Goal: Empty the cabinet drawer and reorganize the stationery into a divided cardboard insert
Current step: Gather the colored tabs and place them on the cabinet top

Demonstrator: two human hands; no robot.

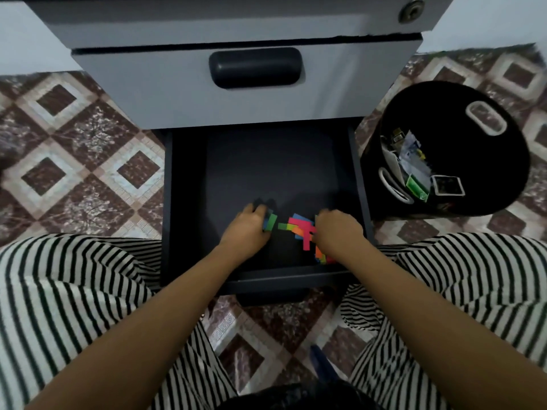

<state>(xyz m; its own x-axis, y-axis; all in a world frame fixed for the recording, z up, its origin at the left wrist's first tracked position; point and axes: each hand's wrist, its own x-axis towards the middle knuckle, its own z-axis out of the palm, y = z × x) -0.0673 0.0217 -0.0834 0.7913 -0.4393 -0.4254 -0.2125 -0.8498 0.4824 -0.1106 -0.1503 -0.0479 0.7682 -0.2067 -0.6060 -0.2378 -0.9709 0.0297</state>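
The bottom cabinet drawer [189, 202] stands pulled out, dark inside. Loose coloured paper strips [302, 229], pink, blue, orange and green, lie scattered near its front. My left hand [247, 229] is inside the drawer with its fingers curled round a few green and blue strips [270, 222]. My right hand [337, 232] lies on the right end of the scattered strips, fingers bent down onto them; its fingertips are hidden. No cardboard insert is in view.
A black round bin [461, 119] stands on the floor right of the drawer, holding paper scraps, a green packet and a small square frame. The closed upper drawer [254, 69] with its dark handle is above. My striped trouser legs flank the drawer on the patterned tile floor.
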